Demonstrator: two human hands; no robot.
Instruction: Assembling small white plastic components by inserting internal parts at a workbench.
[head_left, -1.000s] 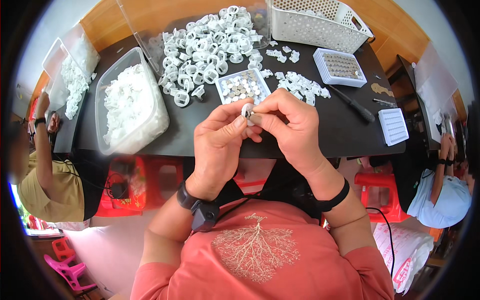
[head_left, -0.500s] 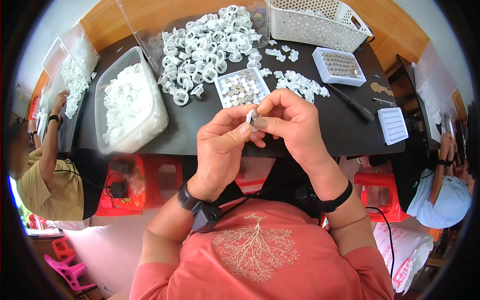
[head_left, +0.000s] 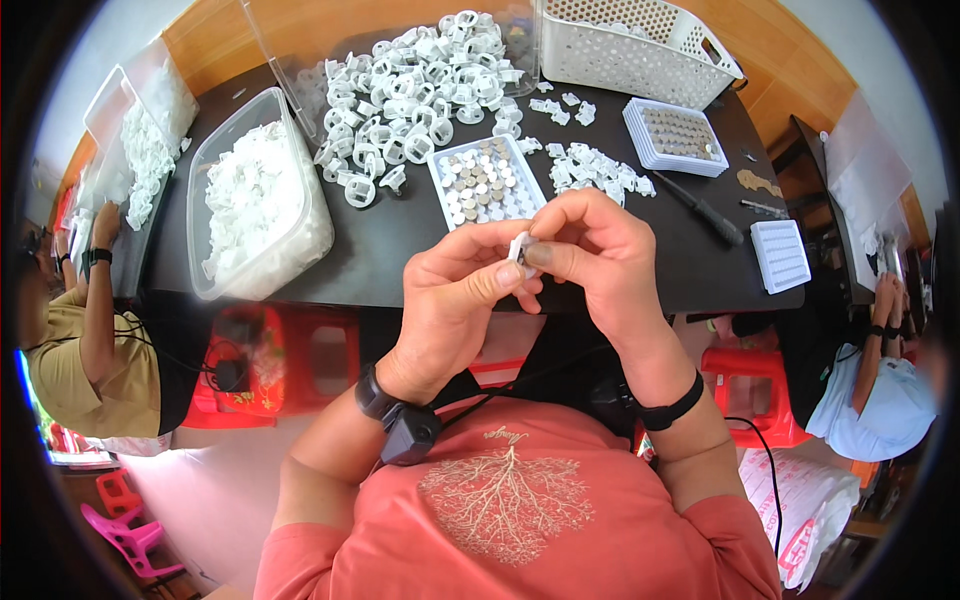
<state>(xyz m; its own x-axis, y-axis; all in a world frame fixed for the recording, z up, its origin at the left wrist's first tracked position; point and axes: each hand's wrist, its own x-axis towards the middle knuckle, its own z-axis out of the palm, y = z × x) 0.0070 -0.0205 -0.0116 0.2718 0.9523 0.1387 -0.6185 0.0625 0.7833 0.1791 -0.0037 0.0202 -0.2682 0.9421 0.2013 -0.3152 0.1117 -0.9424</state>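
Above the table's near edge, my left hand (head_left: pixel 455 285) pinches a small white plastic part (head_left: pixel 519 245) between thumb and forefinger. A dark spot shows on the part, too small to make out. My right hand (head_left: pixel 605 255) is closed on the part's other side, its thumb and fingertips pressed against it. Just beyond my hands stands a pale tray (head_left: pixel 440 185) with many round silvery button cells in it. Small white plastic pieces (head_left: pixel 600 170) lie loose to its right. A large heap of white ring-shaped plastic parts (head_left: pixel 410 95) spreads behind the tray.
A transparent bin (head_left: pixel 318 235) of white parts stands at left. A white perforated basket (head_left: pixel 640 65) is at the back. Stacked trays (head_left: pixel 675 160) of cells, a black-handled screwdriver (head_left: pixel 715 220) and another pale tray (head_left: pixel 780 255) lie at right. Other people work at both sides.
Both my hands, still on the small white part, have moved slightly right and nearer to me. The part is turned a little and shows more of its white side.
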